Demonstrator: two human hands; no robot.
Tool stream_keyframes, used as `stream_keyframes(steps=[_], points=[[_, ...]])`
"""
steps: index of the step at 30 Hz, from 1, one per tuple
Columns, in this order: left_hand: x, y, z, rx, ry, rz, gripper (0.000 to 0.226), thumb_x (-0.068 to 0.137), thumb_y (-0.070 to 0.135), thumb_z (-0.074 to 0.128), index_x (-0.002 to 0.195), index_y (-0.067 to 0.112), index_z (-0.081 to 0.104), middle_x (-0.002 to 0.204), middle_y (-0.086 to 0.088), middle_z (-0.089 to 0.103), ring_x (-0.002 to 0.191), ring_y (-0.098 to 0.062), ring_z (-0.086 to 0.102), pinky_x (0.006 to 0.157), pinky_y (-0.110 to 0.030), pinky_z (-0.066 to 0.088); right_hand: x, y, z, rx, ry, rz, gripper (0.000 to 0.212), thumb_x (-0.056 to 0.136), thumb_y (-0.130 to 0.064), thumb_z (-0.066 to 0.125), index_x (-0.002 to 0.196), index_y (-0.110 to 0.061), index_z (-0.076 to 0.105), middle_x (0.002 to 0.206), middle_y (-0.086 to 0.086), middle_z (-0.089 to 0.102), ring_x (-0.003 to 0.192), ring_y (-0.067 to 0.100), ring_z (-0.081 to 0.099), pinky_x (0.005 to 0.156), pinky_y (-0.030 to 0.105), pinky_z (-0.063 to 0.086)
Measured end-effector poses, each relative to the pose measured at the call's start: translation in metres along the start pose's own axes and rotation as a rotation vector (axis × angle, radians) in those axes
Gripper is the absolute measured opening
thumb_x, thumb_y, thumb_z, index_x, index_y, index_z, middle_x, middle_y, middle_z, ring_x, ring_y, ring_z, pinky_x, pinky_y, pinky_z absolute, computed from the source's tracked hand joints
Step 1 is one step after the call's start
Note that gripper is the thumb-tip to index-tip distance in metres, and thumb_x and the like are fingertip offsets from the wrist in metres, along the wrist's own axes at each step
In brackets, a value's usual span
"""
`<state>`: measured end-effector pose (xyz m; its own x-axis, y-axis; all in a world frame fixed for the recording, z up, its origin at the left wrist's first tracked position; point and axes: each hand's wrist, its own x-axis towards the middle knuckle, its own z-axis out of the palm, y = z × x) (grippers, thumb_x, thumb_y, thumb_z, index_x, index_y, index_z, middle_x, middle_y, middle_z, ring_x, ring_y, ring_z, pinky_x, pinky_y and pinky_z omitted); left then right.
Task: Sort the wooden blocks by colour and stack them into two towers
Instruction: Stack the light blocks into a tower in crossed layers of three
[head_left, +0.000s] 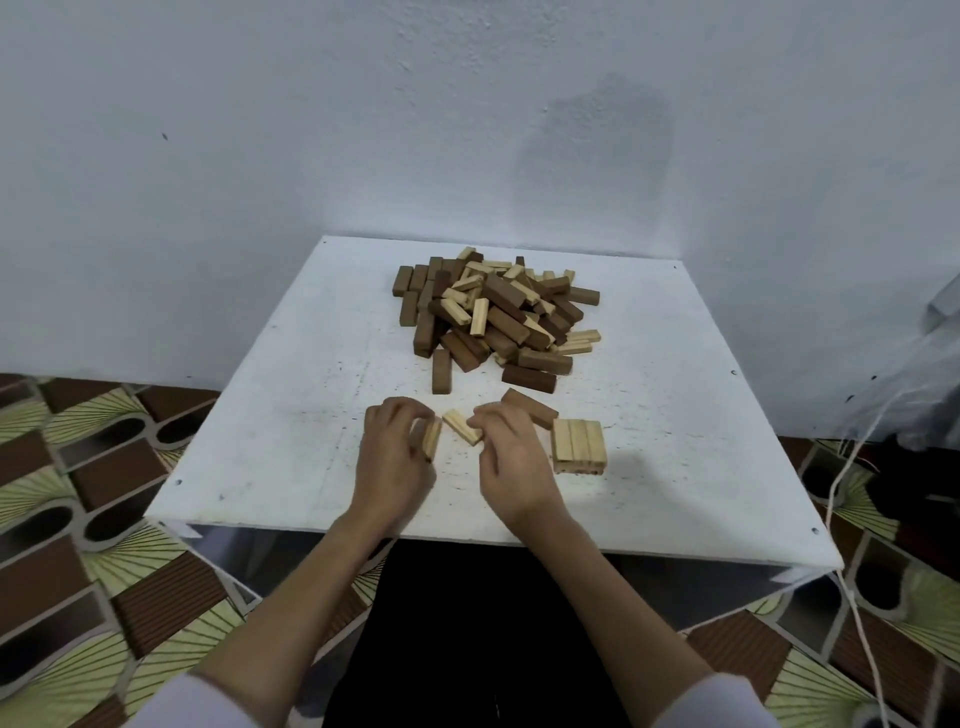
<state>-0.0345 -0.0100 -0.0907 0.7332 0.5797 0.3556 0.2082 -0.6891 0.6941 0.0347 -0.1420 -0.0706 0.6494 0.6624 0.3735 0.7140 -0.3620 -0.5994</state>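
Left grip (397, 447) is curled round a couple of light blocks (431, 439); right grip (506, 449) pinches another light block (461, 427), both low over the desk (260, 415). Small light stack (578, 446) sits just right, dark block (529, 408) beside it, mixed pile (493, 312) further back.
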Motion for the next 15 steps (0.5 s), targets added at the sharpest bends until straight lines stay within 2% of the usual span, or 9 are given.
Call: stream_keyframes(steps=[3, 5, 7, 9, 11, 15], points=[[0.009, 0.0, -0.002, -0.025, -0.048, -0.032, 0.047, 0.065, -0.015, 0.055, 0.106, 0.009, 0.059, 0.108, 0.006, 0.049, 0.099, -0.007, 0.032, 0.074, -0.006, 0.029, 0.012, -0.003, 0.016, -0.158, -0.107, 0.119, 0.047, 0.075, 0.011, 0.041, 0.118, 0.002, 0.055, 0.131, 0.017, 0.046, 0.122, 0.032, 0.039, 0.103, 0.045, 0.034], [0.013, 0.0, -0.001, -0.069, -0.081, -0.048, 0.047, 0.067, -0.011, 0.058, 0.109, 0.01, 0.058, 0.109, 0.008, 0.048, 0.1, -0.004, 0.031, 0.079, -0.002, 0.029, 0.014, -0.003, 0.021, -0.214, -0.118, 0.165, 0.049, 0.074, 0.013, 0.043, 0.121, 0.002, 0.054, 0.134, 0.016, 0.044, 0.124, 0.031, 0.035, 0.105, 0.042, 0.032], [0.014, -0.001, 0.002, -0.105, -0.085, -0.056, 0.044, 0.071, -0.008, 0.059, 0.11, 0.013, 0.058, 0.11, 0.006, 0.052, 0.103, -0.008, 0.036, 0.083, -0.009, 0.032, 0.014, 0.0, 0.025, -0.219, -0.113, 0.18, 0.05, 0.074, 0.014, 0.043, 0.121, 0.002, 0.053, 0.134, 0.015, 0.044, 0.124, 0.031, 0.035, 0.106, 0.04, 0.032], [0.012, -0.003, 0.004, -0.136, -0.076, -0.055, 0.044, 0.071, -0.006, 0.058, 0.109, 0.016, 0.058, 0.108, 0.009, 0.054, 0.105, -0.014, 0.042, 0.086, -0.027, 0.04, 0.013, 0.001, 0.029, -0.146, -0.095, 0.175, 0.052, 0.071, 0.017, 0.041, 0.12, 0.005, 0.055, 0.131, 0.017, 0.047, 0.123, 0.033, 0.038, 0.106, 0.039, 0.033], [0.01, -0.003, 0.003, -0.154, -0.087, -0.047, 0.046, 0.068, 0.002, 0.055, 0.11, 0.019, 0.058, 0.109, 0.01, 0.055, 0.105, -0.014, 0.044, 0.087, -0.038, 0.043, 0.01, 0.003, 0.03, -0.054, -0.102, 0.167, 0.054, 0.069, 0.016, 0.037, 0.12, 0.006, 0.055, 0.129, 0.018, 0.049, 0.122, 0.033, 0.041, 0.106, 0.036, 0.033], [0.009, -0.002, 0.0, -0.183, -0.129, -0.056, 0.057, 0.063, 0.013, 0.054, 0.12, 0.02, 0.056, 0.119, 0.004, 0.057, 0.114, -0.017, 0.046, 0.095, -0.047, 0.043, 0.007, 0.003, 0.027, 0.121, -0.061, 0.196, 0.068, 0.062, 0.005, 0.028, 0.126, 0.001, 0.048, 0.126, 0.014, 0.05, 0.117, 0.029, 0.046, 0.1, 0.039, 0.04]])
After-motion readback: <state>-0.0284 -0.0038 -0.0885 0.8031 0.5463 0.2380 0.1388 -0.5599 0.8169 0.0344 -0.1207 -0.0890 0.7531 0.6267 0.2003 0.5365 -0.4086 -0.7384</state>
